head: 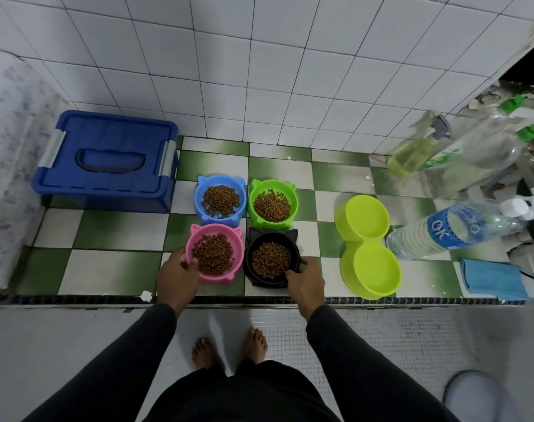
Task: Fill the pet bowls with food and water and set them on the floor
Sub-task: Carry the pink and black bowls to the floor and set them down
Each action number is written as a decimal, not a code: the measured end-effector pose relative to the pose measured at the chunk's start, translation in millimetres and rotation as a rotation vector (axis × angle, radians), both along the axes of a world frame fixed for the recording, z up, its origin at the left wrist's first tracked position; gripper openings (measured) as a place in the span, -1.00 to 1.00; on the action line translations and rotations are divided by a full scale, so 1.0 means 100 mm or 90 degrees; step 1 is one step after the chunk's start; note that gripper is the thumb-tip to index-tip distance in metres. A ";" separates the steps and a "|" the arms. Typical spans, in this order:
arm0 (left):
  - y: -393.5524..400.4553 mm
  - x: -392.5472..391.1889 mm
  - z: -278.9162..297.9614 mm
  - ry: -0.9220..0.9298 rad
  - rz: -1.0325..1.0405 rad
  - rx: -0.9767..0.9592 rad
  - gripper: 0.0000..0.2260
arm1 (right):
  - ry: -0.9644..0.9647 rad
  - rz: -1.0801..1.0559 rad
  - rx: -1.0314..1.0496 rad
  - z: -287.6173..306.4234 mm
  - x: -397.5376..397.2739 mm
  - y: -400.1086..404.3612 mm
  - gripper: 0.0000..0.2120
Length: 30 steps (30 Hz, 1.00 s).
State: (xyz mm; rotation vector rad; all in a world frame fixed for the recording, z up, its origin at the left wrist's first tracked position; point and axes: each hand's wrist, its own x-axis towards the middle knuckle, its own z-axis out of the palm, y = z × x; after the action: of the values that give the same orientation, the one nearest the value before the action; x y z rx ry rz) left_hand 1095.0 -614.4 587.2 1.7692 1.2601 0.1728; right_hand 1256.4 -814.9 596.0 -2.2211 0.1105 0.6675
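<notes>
Several cat-eared bowls of brown kibble stand on a green-and-white checkered counter (113, 269). The blue bowl (200, 193) and green bowl (293, 199) are at the back, the pink bowl (226, 231) and black bowl (272, 237) at the front. My left hand (177, 278) grips the pink bowl's near-left rim, thumb inside. My right hand (305, 284) grips the black bowl's near-right rim. A lime double bowl (366, 248) sits dry to the right. Beside it lies a clear water bottle (460, 229) with a blue label.
A closed blue storage box (107, 159) sits at the back left. A spray bottle (412, 153) and large plastic bottles (479, 153) crowd the back right. A folded blue cloth (491, 278) lies at the front right. My bare feet (229, 348) stand on the floor below the counter edge.
</notes>
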 end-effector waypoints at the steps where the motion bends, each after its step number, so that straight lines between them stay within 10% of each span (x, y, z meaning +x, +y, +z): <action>1: 0.00 -0.01 0.00 -0.020 0.019 -0.036 -0.90 | 0.005 -0.015 0.010 0.00 0.00 0.00 -0.60; 11: 0.03 -0.04 0.07 -0.265 0.262 -0.440 -0.52 | 0.119 -0.166 0.222 0.05 -0.08 0.00 -0.70; 30: 0.14 0.23 1.02 -0.470 0.261 -0.367 -0.65 | 0.103 -0.246 0.483 1.10 0.22 0.13 -0.65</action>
State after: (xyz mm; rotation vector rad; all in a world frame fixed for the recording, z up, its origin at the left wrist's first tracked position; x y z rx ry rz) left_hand 1117.9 -600.6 689.2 0.8132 0.9638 0.5746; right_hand 1277.9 -801.7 705.9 -1.3670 0.3041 0.5502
